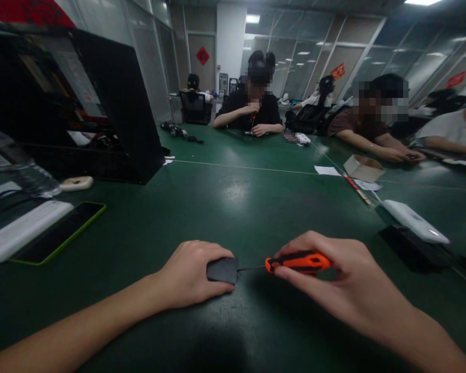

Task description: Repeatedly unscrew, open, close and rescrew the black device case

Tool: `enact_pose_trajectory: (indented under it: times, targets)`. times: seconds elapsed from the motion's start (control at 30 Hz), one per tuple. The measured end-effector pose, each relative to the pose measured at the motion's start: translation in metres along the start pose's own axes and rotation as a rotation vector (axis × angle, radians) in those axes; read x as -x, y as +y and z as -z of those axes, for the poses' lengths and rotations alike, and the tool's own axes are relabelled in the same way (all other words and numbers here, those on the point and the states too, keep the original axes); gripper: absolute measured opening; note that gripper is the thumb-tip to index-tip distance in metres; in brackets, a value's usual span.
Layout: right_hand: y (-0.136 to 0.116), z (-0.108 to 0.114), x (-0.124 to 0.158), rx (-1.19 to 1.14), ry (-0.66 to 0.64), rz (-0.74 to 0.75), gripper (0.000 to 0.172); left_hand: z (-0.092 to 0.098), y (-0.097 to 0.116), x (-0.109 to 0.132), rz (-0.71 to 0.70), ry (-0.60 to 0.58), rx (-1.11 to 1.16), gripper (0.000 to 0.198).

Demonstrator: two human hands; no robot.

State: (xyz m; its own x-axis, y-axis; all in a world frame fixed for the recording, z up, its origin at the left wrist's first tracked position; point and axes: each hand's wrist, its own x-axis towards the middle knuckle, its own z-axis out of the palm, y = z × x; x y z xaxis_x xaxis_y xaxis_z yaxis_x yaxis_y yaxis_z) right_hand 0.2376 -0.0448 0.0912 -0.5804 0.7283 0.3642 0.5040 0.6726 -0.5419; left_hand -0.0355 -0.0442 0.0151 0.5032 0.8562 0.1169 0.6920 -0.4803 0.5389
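Low in the middle of the view, my left hand (pixel 192 272) rests on the green table (pixel 225 217) and grips a small dark grey block (pixel 222 270) between thumb and fingers. From the right, my right hand (pixel 341 269) holds an orange and black screwdriver (pixel 299 261) by its handle, lying nearly level. Its thin shaft points left, and the tip meets the right edge of the block. Whether the tip sits inside the block is too small to tell.
A black computer case (pixel 128 114) stands at the left, with a phone (pixel 62 233), a white device (pixel 27 228) and a plastic bottle (pixel 19 160) near it. At the right are a white device (pixel 415 221) and a small box (pixel 363 168). Several people sit beyond.
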Motion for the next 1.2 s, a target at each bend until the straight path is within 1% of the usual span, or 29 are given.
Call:
enact_pose_trajectory:
  times: [0.1,0.17,0.2,0.27,0.33,0.4,0.47,0.53,0.57,0.6,0.63,0.7,0.77,0.8,0.83,0.87,0.9,0.93,0.97,1.03,1.07,1.1,1.13,1.17,1.2]
  targets:
    - [-0.003,0.019,-0.002,0.147,-0.237,0.114,0.006,0.0,0.002,-0.002,0.056,0.012,0.055,0.039]
    - [-0.003,0.024,-0.006,0.297,-0.321,0.198,0.011,0.0,0.001,-0.002,0.065,0.015,0.075,0.039]
    - [-0.003,0.026,-0.009,0.393,-0.338,0.253,0.014,-0.001,0.001,-0.002,0.061,0.017,0.08,0.039]
    - [-0.006,0.026,-0.013,0.578,-0.326,0.399,0.022,-0.001,0.0,-0.002,0.046,0.02,0.086,0.039]
    - [-0.013,0.024,-0.017,0.679,-0.293,0.553,0.029,-0.002,-0.001,-0.001,0.032,0.025,0.086,0.038]
    - [-0.023,0.022,-0.02,0.67,-0.277,0.671,0.032,-0.003,-0.002,-0.001,0.015,0.033,0.084,0.038]
    - [-0.03,0.021,-0.022,0.626,-0.294,0.75,0.032,-0.004,-0.003,0.0,-0.004,0.047,0.081,0.038]
    - [-0.033,0.021,-0.025,0.618,-0.317,0.747,0.03,-0.005,-0.004,0.0,-0.015,0.056,0.079,0.038]
    - [-0.032,0.021,-0.026,0.616,-0.337,0.687,0.028,-0.005,-0.004,0.0,-0.015,0.055,0.079,0.038]
    - [-0.029,0.021,-0.028,0.595,-0.368,0.578,0.026,-0.004,-0.004,0.0,-0.013,0.052,0.08,0.038]
    - [-0.024,0.021,-0.028,0.546,-0.413,0.422,0.024,-0.004,-0.004,0.0,-0.012,0.046,0.082,0.038]
    - [-0.013,0.02,-0.026,0.343,-0.541,0.029,0.023,-0.003,-0.003,0.0,-0.01,0.038,0.082,0.039]
    - [0.0,0.017,-0.02,0.058,-0.644,-0.343,0.03,-0.003,-0.003,0.001,-0.01,0.043,0.073,0.039]
    - [0.005,0.015,-0.016,-0.076,-0.676,-0.489,0.036,-0.003,-0.003,0.001,-0.011,0.051,0.066,0.039]
    - [0.009,0.012,-0.011,-0.182,-0.693,-0.594,0.041,-0.004,-0.003,0.001,-0.013,0.058,0.062,0.039]
    - [0.011,0.009,-0.007,-0.24,-0.697,-0.644,0.046,-0.004,-0.004,0.001,-0.017,0.063,0.06,0.039]
    - [0.012,0.006,-0.003,-0.236,-0.691,-0.63,0.047,-0.005,-0.004,0.001,-0.024,0.067,0.061,0.039]
    - [0.012,0.004,0.001,-0.166,-0.679,-0.55,0.045,-0.006,-0.005,0.001,-0.032,0.07,0.062,0.04]
    - [0.011,0.002,0.003,-0.033,-0.649,-0.404,0.04,-0.006,-0.005,0.001,-0.039,0.073,0.063,0.04]
    - [0.009,-0.001,0.004,0.335,-0.558,-0.007,0.027,-0.007,-0.007,0.001,-0.046,0.077,0.061,0.041]
    - [0.009,-0.002,0.003,0.516,-0.517,0.18,0.023,-0.007,-0.007,0.001,-0.048,0.078,0.06,0.041]
    - [0.009,-0.003,0.001,0.668,-0.489,0.33,0.023,-0.007,-0.007,0.001,-0.047,0.08,0.059,0.041]
    - [0.01,-0.003,-0.001,0.778,-0.477,0.436,0.024,-0.007,-0.007,0.001,-0.046,0.082,0.057,0.041]
    - [0.013,-0.004,-0.003,0.845,-0.477,0.498,0.022,-0.007,-0.007,0.002,-0.045,0.087,0.054,0.041]
    - [0.016,-0.005,-0.006,0.875,-0.486,0.524,0.019,-0.007,-0.007,0.002,-0.044,0.091,0.052,0.042]
